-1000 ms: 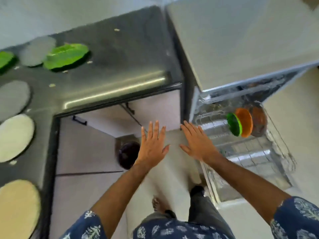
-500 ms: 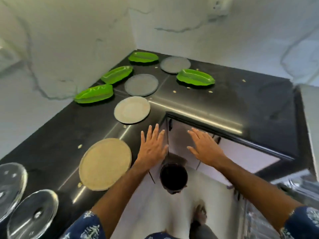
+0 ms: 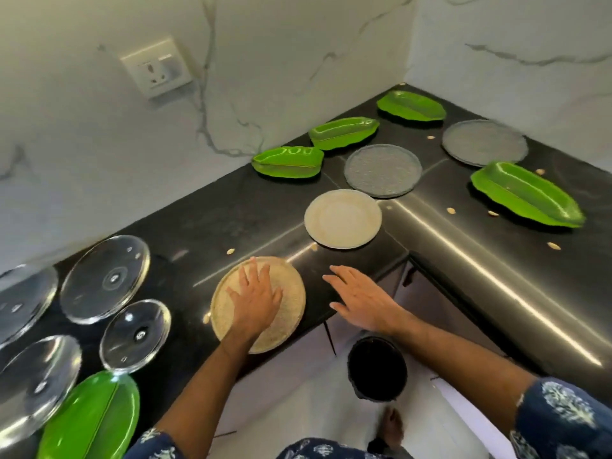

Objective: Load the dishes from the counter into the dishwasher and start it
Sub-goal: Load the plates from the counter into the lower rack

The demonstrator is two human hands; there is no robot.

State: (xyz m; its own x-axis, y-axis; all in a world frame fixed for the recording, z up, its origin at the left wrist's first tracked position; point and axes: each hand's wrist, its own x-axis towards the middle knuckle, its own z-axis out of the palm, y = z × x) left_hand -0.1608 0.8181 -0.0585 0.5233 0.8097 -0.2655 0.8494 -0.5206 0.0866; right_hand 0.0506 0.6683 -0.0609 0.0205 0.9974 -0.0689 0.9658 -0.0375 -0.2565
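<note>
**Picking up the tan plate**

Head view: left hand (image 3: 255,301) lies over the tan plate (image 3: 288,306), fingers straight and spread, nothing pinched. Plate sits flat on the black counter (image 3: 231,213), near its front edge. Right hand (image 3: 362,301) hovers just beside it, fingers spread, holding nothing. Judgement: slide the plate past the edge so fingers get underneath. 5 green leaf-shaped dishes and other plates wait.
</note>
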